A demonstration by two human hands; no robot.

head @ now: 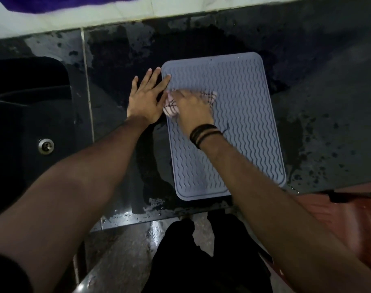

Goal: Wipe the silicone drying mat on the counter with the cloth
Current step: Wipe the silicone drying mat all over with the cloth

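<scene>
A blue-grey silicone drying mat (243,123) with wavy ridges lies flat on the dark wet counter (328,102). My right hand (193,106), with dark bands at the wrist, presses a crumpled white cloth with dark checks (170,106) onto the mat's upper left part. The cloth shows on both sides of the hand, which is blurred. My left hand (146,98) lies flat on the counter beside the mat's left edge, fingers spread, with the index fingertip touching the mat's far left corner.
A dark sink (22,123) with a metal drain (45,146) sits at the left. Water patches and drops cover the counter around the mat. The counter's front edge runs just below the mat. A reddish-brown surface (349,218) lies at the lower right.
</scene>
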